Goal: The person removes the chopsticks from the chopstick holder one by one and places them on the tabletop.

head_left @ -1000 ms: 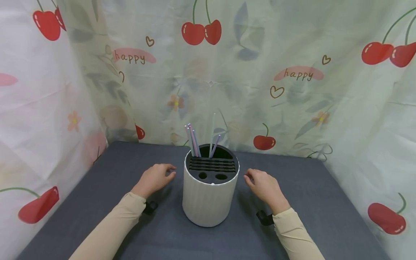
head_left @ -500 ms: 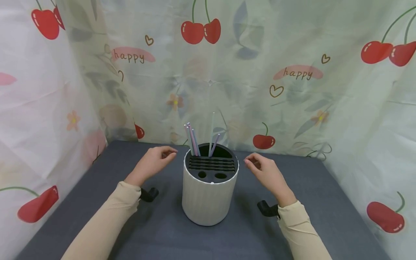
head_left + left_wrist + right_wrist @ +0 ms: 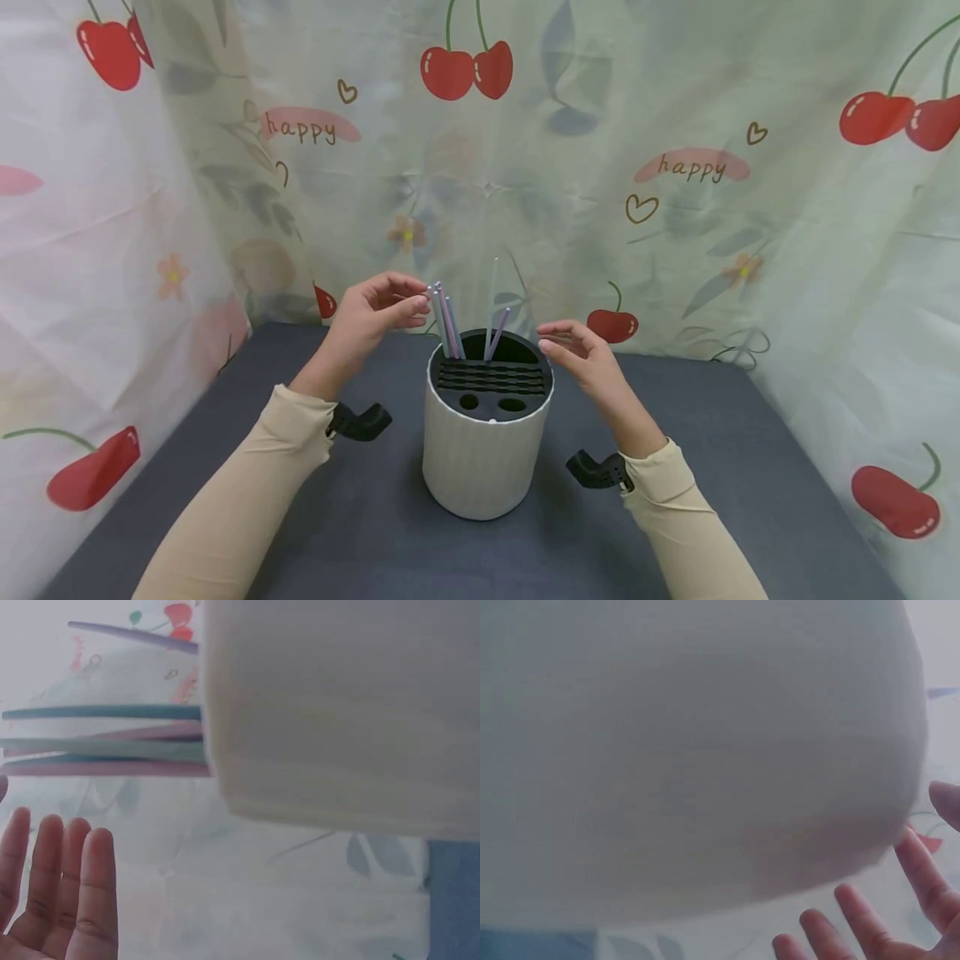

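A white round desk organizer [image 3: 480, 467] with a black slotted top stands upright before me. Several slim pastel sticks [image 3: 450, 329], like drinking straws, lean at the left of its rear compartment. A tall pale stick [image 3: 491, 308] and a shorter purple stick [image 3: 498, 335] stand farther right. My left hand [image 3: 363, 321] is raised beside the left bunch, thumb and fingertips right at its upper ends; in the left wrist view its fingers [image 3: 94, 885] are fairly straight. My right hand [image 3: 592, 367] hovers at the organizer's right rim, fingers [image 3: 862, 915] spread and holding nothing.
The organizer's top has narrow slots [image 3: 491, 379] across its middle and two round holes near the front. A dark grey cloth [image 3: 360, 533] covers the table. Cherry-print curtains [image 3: 555, 183] enclose the back and sides. Each wrist carries a black camera mount [image 3: 363, 422].
Both hands have risen from beside the organizer. The left has moved up and right to the bunch of sticks, the right up and inward to the rim. The organizer has stayed in place.
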`<action>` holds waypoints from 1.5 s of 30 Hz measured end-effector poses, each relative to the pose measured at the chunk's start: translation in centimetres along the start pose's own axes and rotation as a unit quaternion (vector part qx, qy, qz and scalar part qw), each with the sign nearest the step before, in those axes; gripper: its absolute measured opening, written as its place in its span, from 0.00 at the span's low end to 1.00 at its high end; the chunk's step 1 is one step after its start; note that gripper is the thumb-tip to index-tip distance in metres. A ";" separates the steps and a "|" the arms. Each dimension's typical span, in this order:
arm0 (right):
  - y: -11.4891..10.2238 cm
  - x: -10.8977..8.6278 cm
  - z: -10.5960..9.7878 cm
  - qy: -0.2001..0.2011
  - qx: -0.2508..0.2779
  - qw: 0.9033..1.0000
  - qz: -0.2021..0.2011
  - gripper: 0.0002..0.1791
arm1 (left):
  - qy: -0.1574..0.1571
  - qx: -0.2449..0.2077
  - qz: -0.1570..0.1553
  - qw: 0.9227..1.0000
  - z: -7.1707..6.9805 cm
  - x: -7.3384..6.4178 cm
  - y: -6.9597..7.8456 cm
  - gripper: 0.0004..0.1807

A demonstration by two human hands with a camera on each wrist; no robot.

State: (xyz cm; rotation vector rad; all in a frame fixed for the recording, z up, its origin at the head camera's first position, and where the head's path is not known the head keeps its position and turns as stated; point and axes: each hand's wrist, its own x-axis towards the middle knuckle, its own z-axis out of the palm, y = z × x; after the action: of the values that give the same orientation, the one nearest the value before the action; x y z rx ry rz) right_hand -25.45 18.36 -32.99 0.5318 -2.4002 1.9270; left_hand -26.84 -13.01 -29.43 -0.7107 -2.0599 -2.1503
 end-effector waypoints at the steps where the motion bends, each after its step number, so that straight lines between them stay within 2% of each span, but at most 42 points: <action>1: 0.1 0.0 0.2 -0.005 0.004 1.000 0.010 0.20 | -0.002 -0.001 0.001 1.000 0.1 0.0 -0.1 0.07; 6: 0.8 -0.1 0.9 -0.025 0.010 0.999 0.045 0.21 | -0.012 0.004 -0.005 1.000 0.6 0.0 -0.5 0.06; 15: 1.3 -0.2 1.4 -0.024 -0.010 0.996 0.083 0.21 | -0.022 0.003 -0.015 1.000 0.8 0.0 -0.9 0.06; 28: 1.7 -0.3 1.4 -0.022 0.025 0.995 0.091 0.20 | -0.032 0.014 -0.017 0.999 0.9 0.0 -0.7 0.05; 31: 1.7 -0.3 1.5 -0.021 0.028 0.995 0.091 0.20 | -0.036 0.019 -0.007 0.999 1.0 0.2 -0.3 0.05; 34: 1.6 -0.3 1.6 -0.020 0.029 0.995 0.091 0.20 | -0.030 0.015 0.028 0.999 0.9 0.6 0.8 0.04; 38: 1.7 -0.2 1.6 -0.020 0.030 0.995 0.090 0.20 | -0.001 -0.003 0.114 0.993 0.4 1.7 3.7 0.04; 40: 1.7 -0.2 1.6 -0.020 0.030 0.995 0.091 0.20 | 0.026 -0.019 0.160 0.987 0.1 2.4 5.9 0.06; 42: 1.7 -0.2 1.6 -0.019 0.029 0.995 0.092 0.20 | 0.057 -0.054 0.199 0.977 -0.4 3.1 8.2 0.07; 45: 1.7 -0.2 1.6 -0.017 0.025 0.995 0.095 0.20 | 0.100 -0.116 0.236 0.960 -1.5 3.9 11.5 0.06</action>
State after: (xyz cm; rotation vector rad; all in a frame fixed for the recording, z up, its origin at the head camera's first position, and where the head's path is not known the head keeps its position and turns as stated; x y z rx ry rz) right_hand -25.38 17.18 -35.07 0.3521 -2.5132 2.0723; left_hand -26.43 -14.50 -17.28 -0.8621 -1.3792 -2.0900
